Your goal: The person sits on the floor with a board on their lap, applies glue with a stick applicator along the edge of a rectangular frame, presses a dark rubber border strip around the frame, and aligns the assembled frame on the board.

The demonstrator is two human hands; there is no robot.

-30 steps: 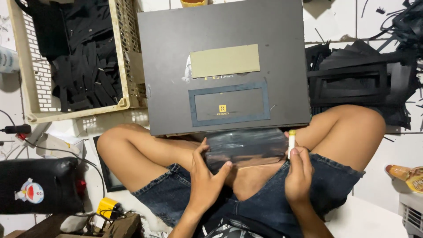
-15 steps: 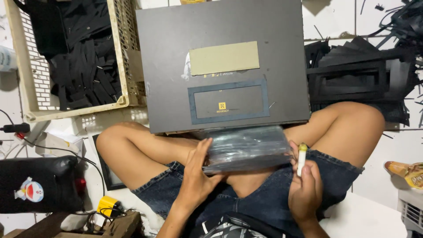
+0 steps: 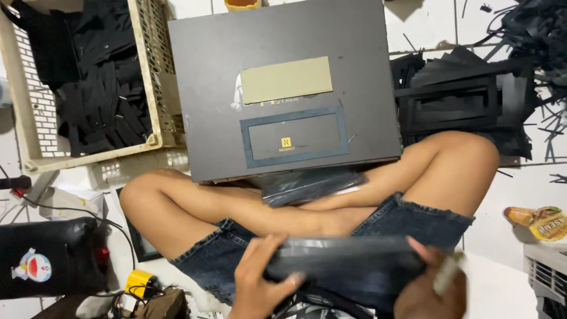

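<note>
- A black bag (image 3: 41,260) with a small cartoon sticker sits at the far left on the floor, a yellow tool (image 3: 139,282) just beside it.
- A cream plastic crate (image 3: 147,77) at upper left holds black strips (image 3: 97,112).
- The left hand (image 3: 257,283) grips the left end of a flat dark packet (image 3: 345,260), fingers clamped on its edge, thumb across the front.
- The packet lies level over the lap, near the bottom of the view.
- A big dark grey board (image 3: 283,82) rests on the crossed legs, with a second wrapped packet (image 3: 310,184) tucked under its near edge.
- The right hand (image 3: 428,283) closes on the packet's right end, fingers also pinching a pale pen (image 3: 447,273).
- Black frames (image 3: 460,100) are piled at right; an orange packet (image 3: 540,221) lies at far right.
</note>
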